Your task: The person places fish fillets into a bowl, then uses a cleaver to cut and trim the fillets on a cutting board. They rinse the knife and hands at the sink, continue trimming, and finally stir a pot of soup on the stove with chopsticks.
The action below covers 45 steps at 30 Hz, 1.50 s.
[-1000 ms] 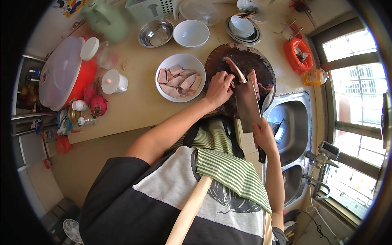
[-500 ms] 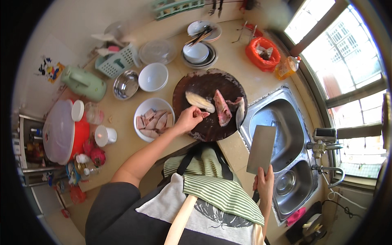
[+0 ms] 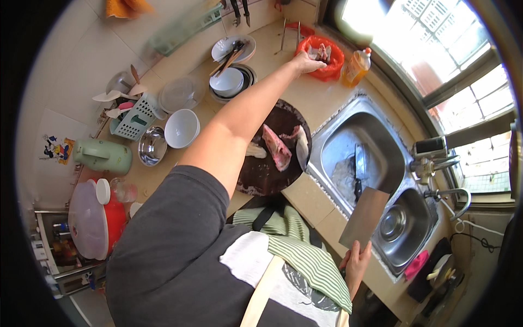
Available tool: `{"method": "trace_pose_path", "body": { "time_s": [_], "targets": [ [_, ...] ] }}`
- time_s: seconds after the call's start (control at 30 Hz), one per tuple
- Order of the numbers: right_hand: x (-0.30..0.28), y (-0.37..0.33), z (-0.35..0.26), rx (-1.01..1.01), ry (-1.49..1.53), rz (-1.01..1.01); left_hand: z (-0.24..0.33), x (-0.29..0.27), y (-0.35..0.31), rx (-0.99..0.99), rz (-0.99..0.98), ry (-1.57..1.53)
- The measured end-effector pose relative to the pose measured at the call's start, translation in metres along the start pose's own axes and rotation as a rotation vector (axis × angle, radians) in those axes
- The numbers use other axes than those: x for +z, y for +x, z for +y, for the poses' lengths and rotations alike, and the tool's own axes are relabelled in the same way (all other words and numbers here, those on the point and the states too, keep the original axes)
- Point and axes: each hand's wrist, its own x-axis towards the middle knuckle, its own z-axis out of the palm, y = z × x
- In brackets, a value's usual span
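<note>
My left hand (image 3: 308,64) reaches far forward over a red bag-lined container (image 3: 336,68), its fingers stretched out at the rim. Pinkish and grey scraps (image 3: 322,53) lie in the bag beside the fingertips. Low on the right, my right hand (image 3: 357,261) grips a cleaver (image 3: 364,218) by its handle, its broad blade pointing up beside the sink. On the round dark chopping board (image 3: 267,182) lie a reddish fish piece (image 3: 277,148), a silvery-skinned piece (image 3: 302,148) and a pale piece (image 3: 255,151), the last partly hidden by my left arm.
A double steel sink (image 3: 332,128) on the right holds a knife (image 3: 358,163). An orange bottle (image 3: 356,68) stands by the container. Stacked bowls (image 3: 226,82), a white bowl (image 3: 182,129), a steel bowl (image 3: 152,146) and a green kettle (image 3: 103,156) stand left of the board.
My left hand has gone from the board, where it held a small reddish scrap, to the red container. The view has shifted; my arm now hides the bowl of fish pieces. The cleaver stays in my right hand.
</note>
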Motion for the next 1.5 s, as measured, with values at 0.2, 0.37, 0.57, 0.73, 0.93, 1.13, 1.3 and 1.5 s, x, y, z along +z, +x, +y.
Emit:
{"method": "trace_pose_path", "body": {
  "time_s": [0.2, 0.37, 0.57, 0.73, 0.93, 1.13, 1.3, 1.5],
  "targets": [
    [-0.006, -0.016, 0.02, 0.029, -0.019, 0.092, -0.071, -0.002, -0.063, 0.19, -0.312, 0.062],
    [0.0, -0.011, 0.022, 0.069, -0.048, 0.086, -0.105, -0.03, -0.154, 0.363, -0.218, 0.623],
    [0.014, 0.008, 0.013, -0.085, -0.161, 0.004, -0.125, 0.0, -0.189, 0.462, -0.273, 0.84],
    [0.024, 0.012, 0.013, -0.129, -0.27, 0.004, -0.131, 0.006, -0.194, 0.498, -0.227, 0.801],
    [0.029, 0.005, 0.022, -0.172, -0.313, -0.008, -0.133, 0.009, -0.211, 0.45, -0.207, 0.668],
    [0.028, -0.003, 0.026, -0.15, -0.29, 0.005, -0.139, -0.001, -0.201, 0.399, -0.059, 0.507],
    [0.027, -0.004, 0.026, -0.185, -0.363, 0.023, -0.137, -0.022, -0.162, 0.026, 0.127, 0.609],
    [0.03, -0.005, 0.032, -0.204, -0.358, 0.037, -0.112, 0.021, -0.169, 0.474, 0.179, 0.917]
  ]
}}
